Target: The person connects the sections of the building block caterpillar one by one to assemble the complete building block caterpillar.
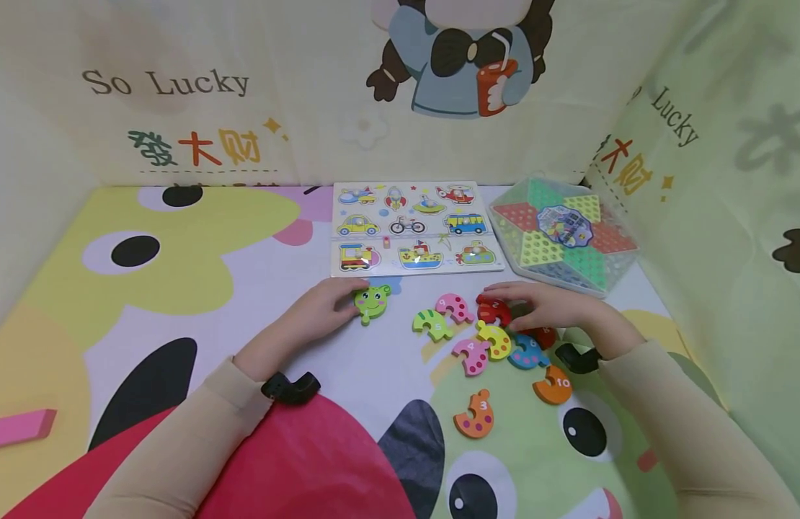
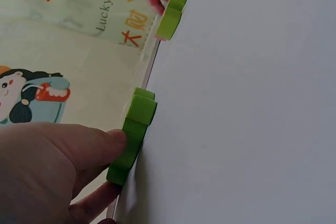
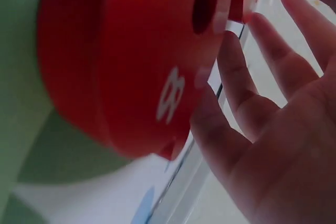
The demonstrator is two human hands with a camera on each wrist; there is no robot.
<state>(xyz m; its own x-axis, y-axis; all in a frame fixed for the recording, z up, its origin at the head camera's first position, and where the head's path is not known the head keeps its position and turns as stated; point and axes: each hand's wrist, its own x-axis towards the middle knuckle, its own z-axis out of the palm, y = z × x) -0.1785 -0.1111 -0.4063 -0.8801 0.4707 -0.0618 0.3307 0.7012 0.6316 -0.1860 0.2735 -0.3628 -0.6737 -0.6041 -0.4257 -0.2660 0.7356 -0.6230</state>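
In the head view my left hand [image 1: 316, 310] holds a green puzzle piece [image 1: 372, 303] with a smiling animal face, at its left edge. The left wrist view shows the thumb on the green piece's edge [image 2: 134, 142] and a finger beneath it. My right hand [image 1: 545, 304] reaches over the loose pieces, fingers fairly straight, around a red piece numbered 2 [image 1: 493, 311]. Close to the right wrist camera is a red piece marked 8 [image 3: 142, 66], beside the fingers [image 3: 236, 82]. Whether a fingertip touches the red 2 is unclear.
Nearby lie numbered pieces: green 5 [image 1: 431, 325], pink 9 [image 1: 455, 307], yellow [image 1: 494, 342], pink 4 [image 1: 472, 356], blue [image 1: 528, 352], orange 10 [image 1: 553, 386] and orange 3 [image 1: 476, 417]. Behind stand a vehicle puzzle board [image 1: 406, 209] and a clear box [image 1: 607, 277]. A pink block [image 1: 20, 429] lies far left.
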